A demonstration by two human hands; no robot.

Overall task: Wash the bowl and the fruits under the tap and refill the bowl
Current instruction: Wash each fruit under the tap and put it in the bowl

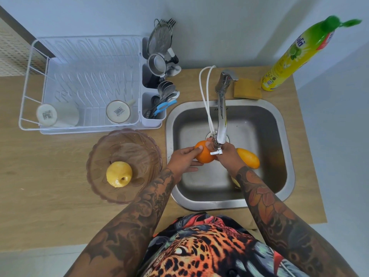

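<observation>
- The left hand [184, 160] holds an orange [203, 151] over the steel sink [287, 156], fingers curled round its 9 o'clock side, thumb across the top
- The right hand [229, 156] closes in from 3 o'clock — its fingers wrap the far side of the orange, just under the tap [221, 120] spout, with a small valve lever right at the knuckles
- Whether water is running cannot be told
- A yellow mango [248, 157] lies in the basin at 3 o'clock from the right hand; another yellowish fruit [235, 181] peeks out from under the right forearm, mostly hidden
- The pinkish glass bowl [99, 156] sits on the wooden counter [40, 176] at 9 o'clock from the sink — one yellow apple [119, 173] rests inside it
- At 12 o'clock from the bowl stands a white dish rack [30, 96] with two upturned mugs [118, 111] and a cutlery caddy
- At 1 o'clock from the tap: a sponge [247, 88] and a dish soap bottle [295, 58]
</observation>
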